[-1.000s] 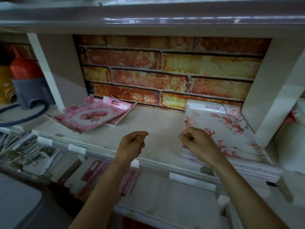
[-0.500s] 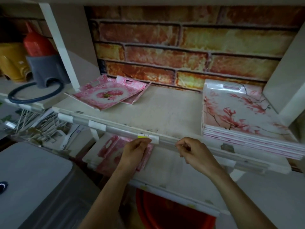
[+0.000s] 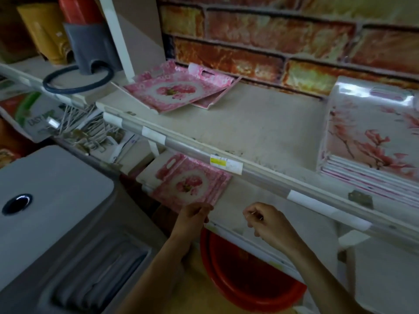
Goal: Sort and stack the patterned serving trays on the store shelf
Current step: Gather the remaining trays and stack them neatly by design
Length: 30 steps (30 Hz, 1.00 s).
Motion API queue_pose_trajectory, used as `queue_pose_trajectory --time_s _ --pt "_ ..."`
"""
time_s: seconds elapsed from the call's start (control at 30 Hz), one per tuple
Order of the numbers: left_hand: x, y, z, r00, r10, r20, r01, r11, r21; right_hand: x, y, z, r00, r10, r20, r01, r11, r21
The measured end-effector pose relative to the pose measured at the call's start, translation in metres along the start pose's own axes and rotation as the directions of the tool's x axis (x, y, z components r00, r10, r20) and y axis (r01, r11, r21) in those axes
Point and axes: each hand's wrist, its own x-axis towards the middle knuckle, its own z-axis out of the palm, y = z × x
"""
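Observation:
Two pink rose-patterned trays (image 3: 172, 91) lie loosely overlapped at the back left of the upper shelf (image 3: 260, 132). At the right end of that shelf sits a neat stack of white trays with pink blossom branches (image 3: 371, 141). A small stack of pink rose trays (image 3: 190, 182) rests on the lower shelf. My left hand (image 3: 195, 217) has curled fingers at this stack's near edge, and whether it grips the edge is unclear. To the right of it my right hand (image 3: 265, 220) hovers over the lower shelf, fingers curled, nothing in it.
A rail with price labels (image 3: 226, 164) runs along the upper shelf's front. A red basin (image 3: 244, 279) sits below the lower shelf. A grey plastic bin (image 3: 52, 211) stands at the left. A grey holder with a dark ring (image 3: 90, 53) and packaged goods fill the neighbouring left bay.
Both hands have dropped from the upper shelf, past its front rail, to the lower shelf. The view has tilted down, and my left hand has reached the lower pink stack.

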Motion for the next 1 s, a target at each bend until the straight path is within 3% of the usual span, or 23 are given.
queue_pose_trajectory --time_s 0.3,0.57,0.87,1.0 --pt "0.033 -0.059 0.006 0.992 -0.064 -0.110 0.074 0.993 0.091 0.046 0.051 0.054 0.983 0.023 0.183 -0.035 0.997 0.064" --pt "0.081 -0.116 0.005 0.991 -0.064 -0.117 0.083 0.982 0.172 0.102 0.088 0.105 0.985 0.019 0.173 -0.025 0.999 0.031" --pt "0.156 -0.159 0.007 0.987 0.080 -0.136 -0.035 0.952 0.304 0.170 0.111 0.171 0.992 0.003 0.129 -0.012 0.998 0.067" --pt "0.189 -0.188 -0.002 0.959 0.187 -0.214 -0.092 0.917 0.389 0.193 0.120 0.199 0.996 -0.040 0.082 0.033 0.996 0.078"
